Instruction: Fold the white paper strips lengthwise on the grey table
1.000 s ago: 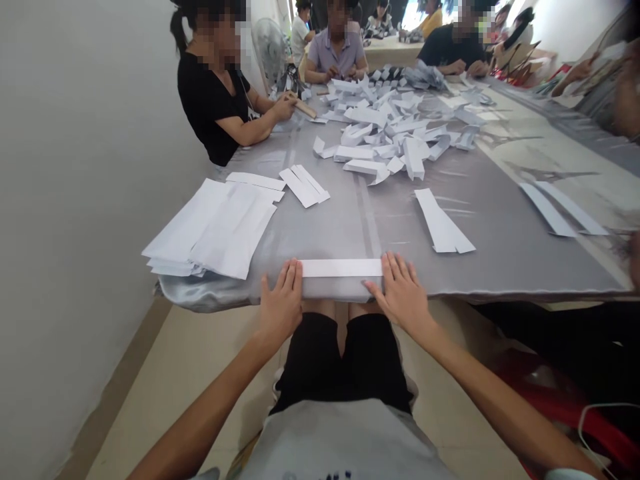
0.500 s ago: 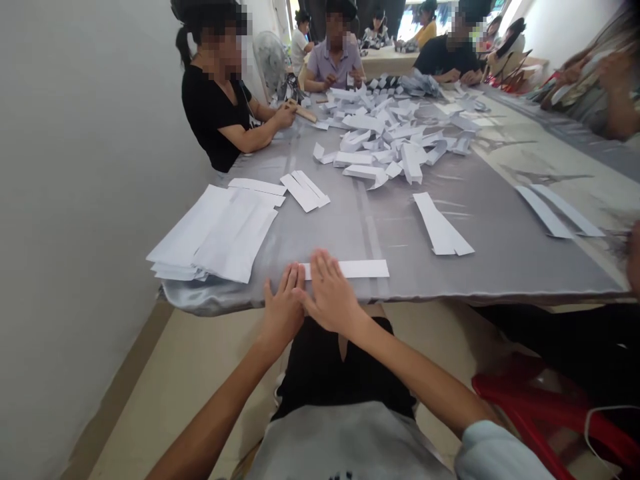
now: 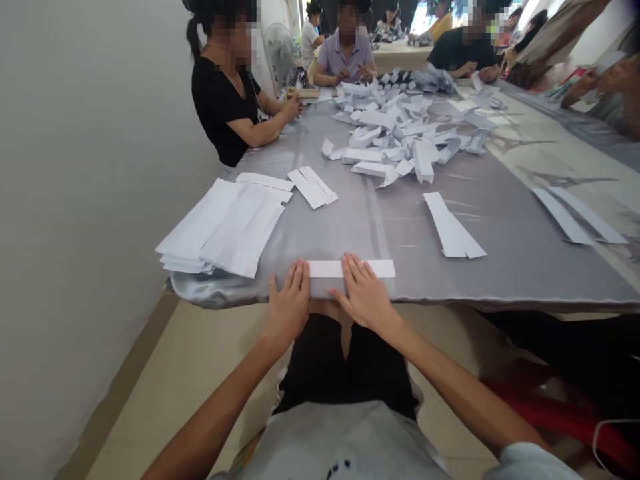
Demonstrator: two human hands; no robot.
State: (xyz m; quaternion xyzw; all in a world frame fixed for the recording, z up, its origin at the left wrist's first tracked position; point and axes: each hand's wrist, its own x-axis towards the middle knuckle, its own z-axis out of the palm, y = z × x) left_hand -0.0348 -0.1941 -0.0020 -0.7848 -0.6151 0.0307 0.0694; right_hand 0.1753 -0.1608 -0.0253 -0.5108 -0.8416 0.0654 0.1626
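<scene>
While the right hand (image 3: 364, 297) rests open and flat on a white paper strip (image 3: 350, 269) at the near edge of the bench (image 3: 525, 267), the left hand (image 3: 289, 307) lies open just beside the strip's end; neither hand is closed. Farther out lie a stack of flat sheets (image 3: 225, 230), folded strips (image 3: 311, 187) and, mid-bench, a heap of folded paper (image 3: 395, 137).
</scene>
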